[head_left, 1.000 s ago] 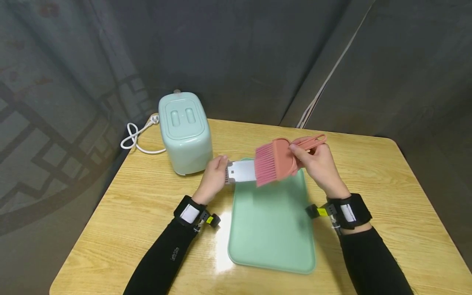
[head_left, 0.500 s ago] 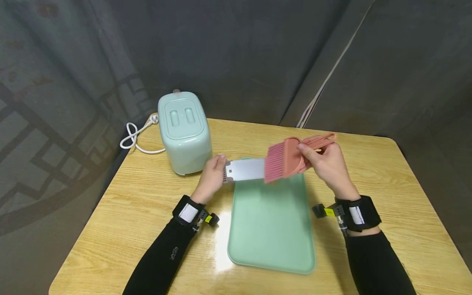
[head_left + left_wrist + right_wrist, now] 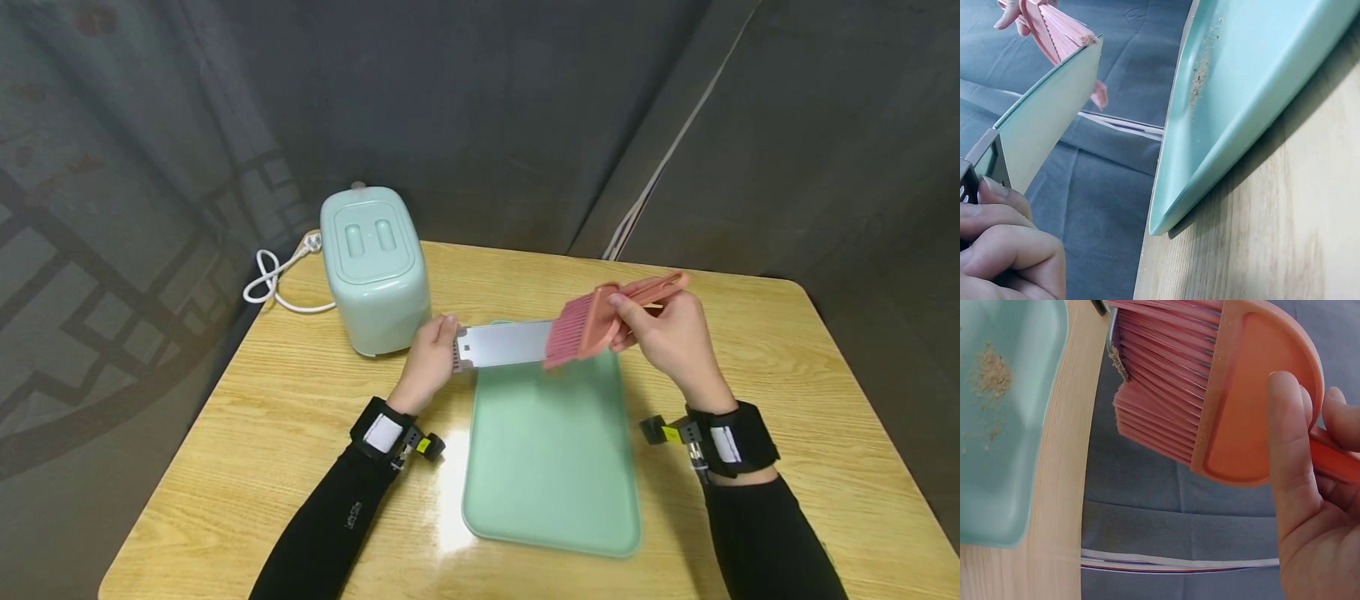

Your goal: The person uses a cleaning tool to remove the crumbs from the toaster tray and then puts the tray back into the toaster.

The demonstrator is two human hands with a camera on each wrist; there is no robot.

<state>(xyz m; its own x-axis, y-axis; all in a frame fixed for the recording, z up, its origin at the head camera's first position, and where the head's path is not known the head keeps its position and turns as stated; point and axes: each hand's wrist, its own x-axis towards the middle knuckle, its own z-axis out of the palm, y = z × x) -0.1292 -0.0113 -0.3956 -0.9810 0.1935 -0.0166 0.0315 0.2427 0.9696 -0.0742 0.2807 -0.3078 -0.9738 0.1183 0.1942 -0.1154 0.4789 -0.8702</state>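
Note:
My left hand (image 3: 431,357) grips the grey slotted end of a flat metal crumb tray (image 3: 506,343), held out to the right above the green tray (image 3: 555,467). My right hand (image 3: 667,333) holds a pink hand brush (image 3: 600,321) where its handle meets the head, thumb on the flat side. The brush's bristles (image 3: 1160,381) bend over the crumb tray's far end. Brown crumbs (image 3: 1116,362) cling along that edge in the right wrist view. More crumbs (image 3: 992,372) lie in a small heap in the green tray below.
A mint-green toaster (image 3: 375,275) with a lid stands at the back left, just beyond my left hand. Its white cord and plug (image 3: 273,279) lie beside it. Dark cloth (image 3: 480,125) hangs behind the wooden table (image 3: 787,375).
The brush in my right hand has swept rightward along the crumb tray to its far end and tilted, baring more metal. My left hand has shifted only slightly left.

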